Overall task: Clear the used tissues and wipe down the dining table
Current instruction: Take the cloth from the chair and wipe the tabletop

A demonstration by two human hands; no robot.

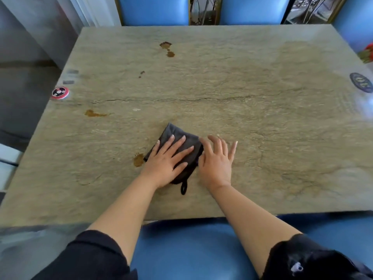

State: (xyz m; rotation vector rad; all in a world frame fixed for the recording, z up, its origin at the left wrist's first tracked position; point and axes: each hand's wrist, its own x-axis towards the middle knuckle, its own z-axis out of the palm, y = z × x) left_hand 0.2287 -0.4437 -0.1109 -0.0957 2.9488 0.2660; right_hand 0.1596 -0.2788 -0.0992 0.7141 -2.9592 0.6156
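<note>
Left hand (165,162) flat on the dark grey cloth (182,142), palm down, fingers (177,142) straight and spread, pressing it onto the tabletop (252,110). No curl, no pinch; thumb lies along the cloth's near right side. Left forearm runs up from the lower left, black sleeve (90,257) pushed to the elbow.

Right hand (217,160) just beside it, palm down, fingers released and fanned. Its inner edge and thumb touch the cloth's right border; the rest of the hand rests on bare stone. Not grasping anything. Right forearm comes up from the lower right, also in a black sleeve.

Cloth is folded into a rough square, turned corner-up, sitting near-centre of the tabletop, closer to the near edge. A small black hanging loop (183,187) sticks out from its near side, between the two wrists.

Brown spills on the stone: one blotch (138,159) touching the cloth's left corner, one smear (93,113) further left, two small specks (141,74) mid-left, a larger pair (167,49) near the far edge. Small white fleck (136,109) left of centre; can't tell what it is.

Red-and-black round coaster (60,92) at the left edge, dark blue oval one (361,82) at the right edge. Blue chairs (154,10) along the far side, one blue seat (191,249) under the arms.
</note>
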